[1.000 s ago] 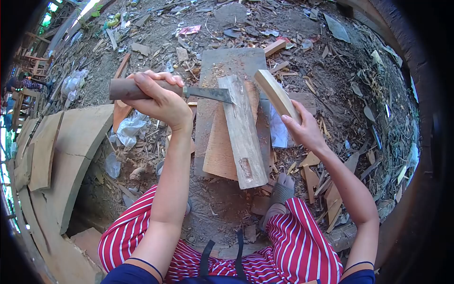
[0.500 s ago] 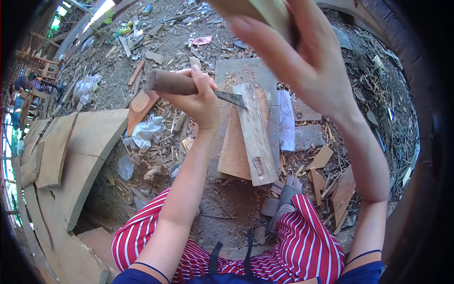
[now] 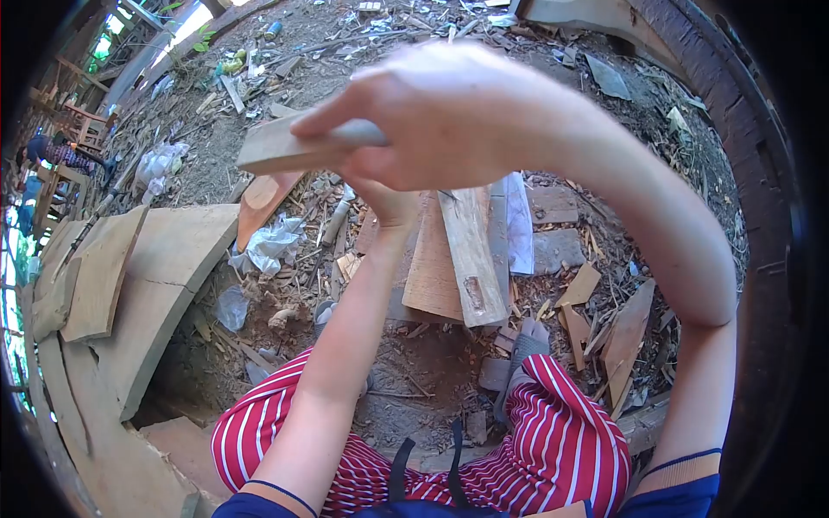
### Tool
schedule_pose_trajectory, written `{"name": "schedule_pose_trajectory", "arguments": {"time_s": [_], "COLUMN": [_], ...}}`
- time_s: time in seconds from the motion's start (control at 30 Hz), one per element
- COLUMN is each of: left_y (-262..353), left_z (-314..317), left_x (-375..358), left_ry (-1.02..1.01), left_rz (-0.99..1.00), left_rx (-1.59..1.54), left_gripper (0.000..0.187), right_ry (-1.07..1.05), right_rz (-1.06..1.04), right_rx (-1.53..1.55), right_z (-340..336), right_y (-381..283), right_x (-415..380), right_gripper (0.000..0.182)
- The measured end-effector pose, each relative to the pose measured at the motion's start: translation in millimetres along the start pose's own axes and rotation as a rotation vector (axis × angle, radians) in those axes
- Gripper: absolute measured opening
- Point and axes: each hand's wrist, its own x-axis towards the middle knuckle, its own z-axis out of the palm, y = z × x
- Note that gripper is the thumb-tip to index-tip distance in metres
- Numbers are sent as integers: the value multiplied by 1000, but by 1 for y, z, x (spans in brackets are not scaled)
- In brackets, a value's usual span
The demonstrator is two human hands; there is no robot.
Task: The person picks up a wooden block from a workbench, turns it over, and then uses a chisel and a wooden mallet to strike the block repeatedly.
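My right hand (image 3: 440,121) is closed round a flat wooden block (image 3: 285,148), which covers the handle end of a chisel from view. Behind it, my left hand (image 3: 389,203) is mostly hidden; its wrist and lower part show, in the same place where it grips the chisel in the earlier frame. Only a little of the dark blade shows, close to a narrow pale piece of wood (image 3: 473,263) with a rectangular mortise near its close end. That piece lies on a wider reddish-brown board (image 3: 432,281) between my feet.
Large curved planks (image 3: 177,250) are stacked at the left. Plastic bags (image 3: 275,244), wood offcuts (image 3: 628,341) and chips litter the dirt ground. A white cloth or paper (image 3: 519,226) lies right of the work. Another person (image 3: 65,154) is at the far left.
My right hand has swung down and left with the wooden block, from raised at the upper right to over the chisel handle. My left hand stays about where it was.
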Motion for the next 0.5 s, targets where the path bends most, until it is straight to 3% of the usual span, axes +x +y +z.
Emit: {"name": "schedule_pose_trajectory", "arguments": {"time_s": [0.07,0.1,0.13,0.2,0.23,0.27,0.3,0.33,0.4,0.5], "left_y": [3,4,9,23,32,42,53,57,60,53], "left_z": [5,5,7,4,5,13,11,12,18,11], "left_x": [-1,-5,-5,-6,-7,-2,1,-2,1,10], "left_ry": [69,101,132,208,224,240,270,260,309,376], "left_rz": [108,152,205,316,374,441,584,570,335,268], "left_rx": [50,80,108,177,209,223,533,537,-99,-243], "left_gripper": [91,90,89,87,86,85,75,75,69,66], "right_ry": [115,188,187,-24,-33,-19,51,112,189,143], "right_rz": [3,91,95,86,179,192,159,137,360,643], "right_rx": [-119,72,76,-109,79,69,131,210,400,431], "right_z": [-24,-31,-28,-17,-2,-1,-1,6,29,82], "right_y": [-20,-29,-24,-6,8,14,19,22,37,88], "right_x": [7,5,2,-6,-10,-15,-17,-23,-48,-97], "right_gripper": [26,26,26,34,44,44,47,50,55,59]}}
